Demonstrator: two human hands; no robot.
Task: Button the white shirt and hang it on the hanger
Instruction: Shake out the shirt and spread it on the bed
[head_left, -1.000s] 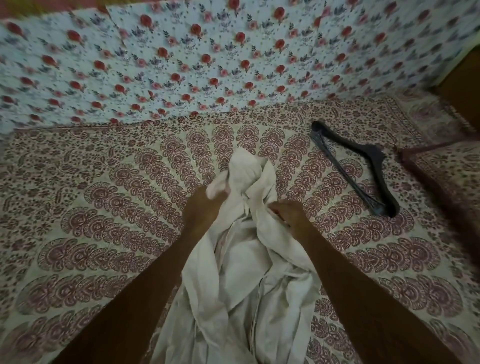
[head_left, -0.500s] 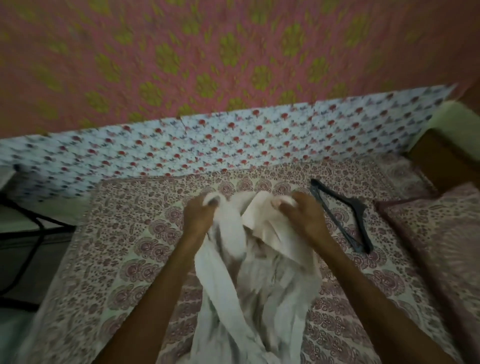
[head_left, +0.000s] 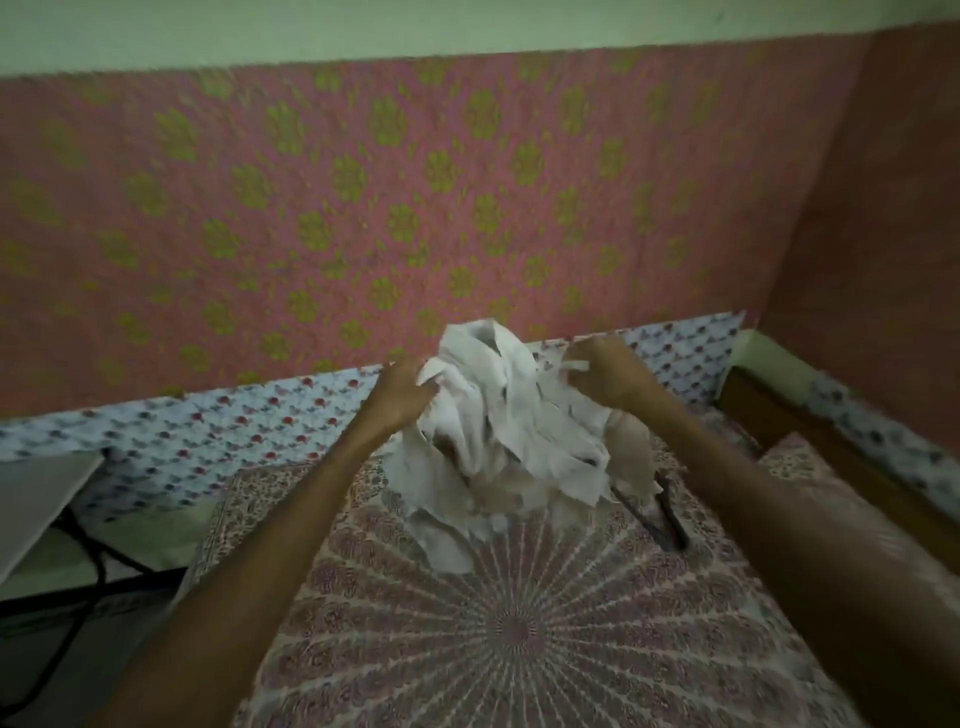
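Note:
The white shirt (head_left: 511, 426) hangs bunched and crumpled in the air above the bed, blurred by motion. My left hand (head_left: 402, 392) grips its left side and my right hand (head_left: 605, 371) grips a fold at its right side. Its lower end trails down to the patterned bedspread (head_left: 519, 634). The black hanger (head_left: 662, 512) lies on the bedspread to the right, mostly hidden behind the shirt. No buttons can be made out.
A floral sheet (head_left: 234, 421) lines the wall behind the bed, under pink wallpaper. A patterned pillow (head_left: 800, 457) lies at the right by a wooden bed frame (head_left: 779, 415). At the left stands a pale board (head_left: 36, 499) on a black stand.
Both hands have lifted the shirt up off the bed and further away from me. The view has tilted upward, showing more wall. The shirt now covers most of the hanger.

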